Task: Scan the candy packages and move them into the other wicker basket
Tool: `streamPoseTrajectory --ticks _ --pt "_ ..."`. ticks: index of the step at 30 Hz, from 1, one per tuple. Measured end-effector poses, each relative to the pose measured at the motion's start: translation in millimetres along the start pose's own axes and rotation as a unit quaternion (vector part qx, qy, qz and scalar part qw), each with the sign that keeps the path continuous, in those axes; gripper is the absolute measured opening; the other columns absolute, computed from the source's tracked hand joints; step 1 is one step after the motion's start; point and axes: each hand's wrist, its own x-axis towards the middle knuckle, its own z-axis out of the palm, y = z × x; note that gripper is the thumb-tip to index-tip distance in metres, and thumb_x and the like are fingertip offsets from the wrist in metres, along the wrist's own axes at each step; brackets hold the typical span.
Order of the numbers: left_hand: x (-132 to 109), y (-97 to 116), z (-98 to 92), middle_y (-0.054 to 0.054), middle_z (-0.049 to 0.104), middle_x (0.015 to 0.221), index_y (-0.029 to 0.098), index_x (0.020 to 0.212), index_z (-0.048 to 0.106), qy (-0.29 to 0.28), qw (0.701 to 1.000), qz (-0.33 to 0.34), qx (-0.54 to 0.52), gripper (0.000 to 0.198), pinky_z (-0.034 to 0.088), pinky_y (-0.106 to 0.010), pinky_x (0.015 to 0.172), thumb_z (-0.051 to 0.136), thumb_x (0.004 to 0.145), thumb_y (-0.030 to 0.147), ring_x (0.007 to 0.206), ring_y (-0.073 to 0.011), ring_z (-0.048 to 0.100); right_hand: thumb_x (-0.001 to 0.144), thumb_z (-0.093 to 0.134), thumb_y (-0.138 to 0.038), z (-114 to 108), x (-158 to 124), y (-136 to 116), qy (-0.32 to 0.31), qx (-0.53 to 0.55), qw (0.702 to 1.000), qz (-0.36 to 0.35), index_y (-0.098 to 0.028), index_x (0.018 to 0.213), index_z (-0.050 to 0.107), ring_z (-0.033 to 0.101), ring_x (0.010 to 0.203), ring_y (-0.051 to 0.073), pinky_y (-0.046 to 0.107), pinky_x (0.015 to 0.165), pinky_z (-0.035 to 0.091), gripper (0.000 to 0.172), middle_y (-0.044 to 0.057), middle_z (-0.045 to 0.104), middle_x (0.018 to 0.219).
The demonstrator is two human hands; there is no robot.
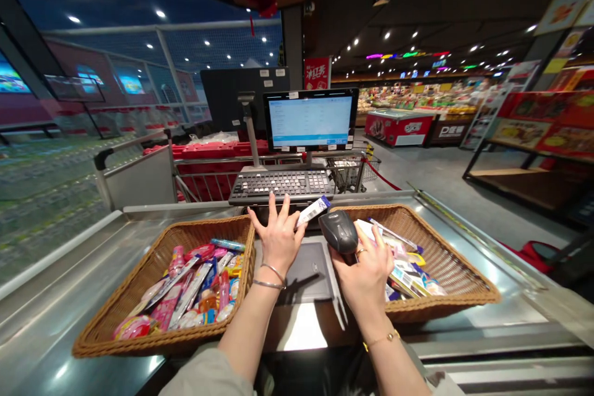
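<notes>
Pale sleeve [208,374], foremost; left wicker basket [179,236] and right wicker basket [445,253] — flanking the near side of the keyboard [283,183]; right hand [366,263], gripping black scanner [338,232] near keyboard's right corner; left hand [278,238] — pinching slim white packet [312,213] just before keyboard

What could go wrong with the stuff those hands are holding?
The left hand pinches a small packet by one end, so it might slip. Its spread fingers point at the keyboard and could bump a key. The scanner in the right hand is close to the right basket and might knock its edge.
</notes>
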Motion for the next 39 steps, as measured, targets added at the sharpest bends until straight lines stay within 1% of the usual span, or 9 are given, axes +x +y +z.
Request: streamPoseTrajectory --ticks 6,10,15,19,24,28,31,35,39 --pt "2.7 15.6 9.1 -0.006 0.052 0.145 0.027 0.103 0.071 -0.005 1.000 0.010 -0.012 0.022 -0.007 -0.075 0.111 0.056 0.091 0.038 0.146 -0.0364 0.025 0.081 0.063 -0.034 -11.4 4.5 13.4 0.021 -0.004 0.999 0.029 -0.016 0.111 0.066 0.042 0.134 0.035 0.060 0.110 0.024 0.035 0.014 0.066 0.122" --pt "3.6 24.7 14.1 -0.006 0.052 0.145 0.027 0.103 0.071 -0.012 1.000 0.018 -0.021 0.022 -0.007 -0.075 0.111 0.057 0.090 0.038 0.146 -0.0362 0.025 0.080 0.065 -0.040 -18.2 5.8 21.4 0.050 -0.020 0.997 0.057 -0.015 0.109 0.066 0.045 0.131 0.036 0.061 0.107 0.028 0.038 0.018 0.066 0.121" --pt "4.7 34.6 19.4 -0.005 0.052 0.144 0.027 0.102 0.071 -0.009 0.999 0.026 -0.036 0.022 -0.006 -0.074 0.113 0.056 0.091 0.038 0.145 -0.0362 0.027 0.079 0.065 -0.038 -26.1 6.6 31.3 0.050 -0.025 0.995 0.087 -0.015 0.107 0.068 0.044 0.132 0.037 0.061 0.107 0.028 0.037 0.018 0.067 0.119" --pt "5.7 43.1 23.7 -0.006 0.051 0.145 0.027 0.102 0.071 -0.015 0.998 0.037 -0.043 0.022 -0.007 -0.074 0.112 0.057 0.090 0.038 0.146 -0.0361 0.027 0.079 0.064 -0.039 -31.2 7.5 40.7 0.061 -0.031 0.991 0.113 -0.013 0.112 0.067 0.045 0.131 0.038 0.061 0.106 0.028 0.041 0.018 0.068 0.117" --pt "6.0 52.9 30.0 -0.006 0.051 0.146 0.027 0.104 0.070 -0.027 0.997 0.053 -0.048 0.022 -0.006 -0.075 0.112 0.055 0.092 0.037 0.146 -0.0360 0.026 0.078 0.064 -0.042 -36.7 7.8 52.4 0.063 -0.045 0.984 0.162 -0.012 0.117 0.065 0.043 0.133 0.038 0.062 0.106 0.027 0.048 0.021 0.064 0.124" --pt "6.5 57.8 33.8 -0.006 0.051 0.145 0.027 0.105 0.070 -0.035 0.996 0.060 -0.051 0.022 -0.006 -0.075 0.112 0.055 0.092 0.035 0.146 -0.0354 0.026 0.076 0.064 -0.047 -40.7 9.2 59.5 0.077 -0.047 0.978 0.189 -0.012 0.110 0.068 0.042 0.134 0.037 0.058 0.106 0.028 0.048 0.022 0.062 0.126" --pt "8.0 60.2 35.3 -0.007 0.051 0.146 0.027 0.107 0.070 -0.041 0.996 0.070 -0.048 0.022 -0.006 -0.076 0.111 0.055 0.092 0.035 0.146 -0.0348 0.026 0.076 0.064 -0.047 -43.3 10.4 64.4 0.088 -0.048 0.976 0.191 -0.012 0.107 0.069 0.044 0.132 0.036 0.055 0.107 0.029 0.047 0.020 0.065 0.121" --pt "11.3 64.2 38.7 -0.006 0.050 0.147 0.028 0.109 0.068 -0.062 0.993 0.092 -0.043 0.021 -0.007 -0.077 0.110 0.057 0.091 0.032 0.147 -0.0342 0.025 0.076 0.064 -0.048 -46.1 11.0 72.4 0.108 -0.044 0.974 0.196 -0.012 0.102 0.070 0.046 0.131 0.036 0.053 0.106 0.032 0.045 0.019 0.068 0.115" --pt "14.0 68.6 45.7 -0.005 0.049 0.147 0.029 0.107 0.068 -0.077 0.989 0.116 -0.043 0.019 -0.007 -0.078 0.109 0.058 0.091 0.030 0.147 -0.0344 0.025 0.074 0.067 -0.048 -49.3 11.5 79.4 0.111 -0.048 0.968 0.221 -0.010 0.098 0.070 0.047 0.130 0.037 0.053 0.107 0.033 0.045 0.021 0.068 0.115"
